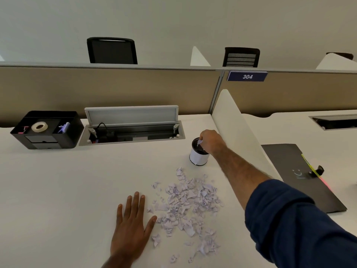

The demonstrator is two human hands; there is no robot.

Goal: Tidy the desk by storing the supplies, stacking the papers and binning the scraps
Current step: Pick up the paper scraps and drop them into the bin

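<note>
— At the back of the surface (67,190), over the little bin (199,157): is that the right hand (210,140)?

— Yes. Its fingers are pinched on a few scraps (189,206), right at the bin's mouth. The left hand (131,225) lies flat with straight fingers, holding nothing, its thumb just touching the pile.

— So how much is done?

— The supplies look stored: the tape roll (39,126) and some small items sit in the black organizer (46,130) at the left. No loose paper sheets show here. A dark folder (301,171) lies beyond the divider, but I cannot tell what it holds.

— And the scraps?

— Hardly begun, I'd judge. Most of them are heaped near the front edge, well apart from the bin. At a pinch a time, many trips are left.
</note>
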